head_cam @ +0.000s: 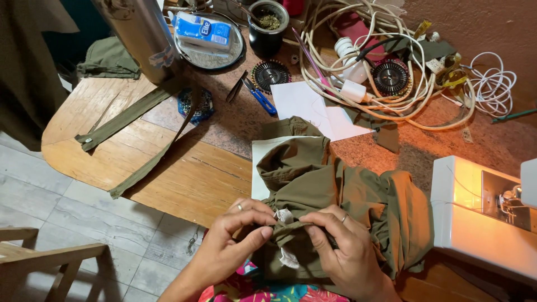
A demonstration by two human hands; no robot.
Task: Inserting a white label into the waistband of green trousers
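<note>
An olive-green garment (347,196) lies bunched at the near edge of the wooden table (168,173), draped toward my lap. My left hand (232,243) pinches a folded edge of the garment near a small white label (284,216). My right hand (344,246) grips the same folded edge just to the right, thumb on top. Both hands wear a ring. A white lining piece (258,168) shows under the garment's left side.
A white sewing machine (481,215) stands at the right. Two olive fabric strips (134,114) lie on the left of the table. Blue-handled snips (258,96), white paper (307,106), tangled cables (391,67), a metal flask (142,36) and a dark cup (267,25) sit further back.
</note>
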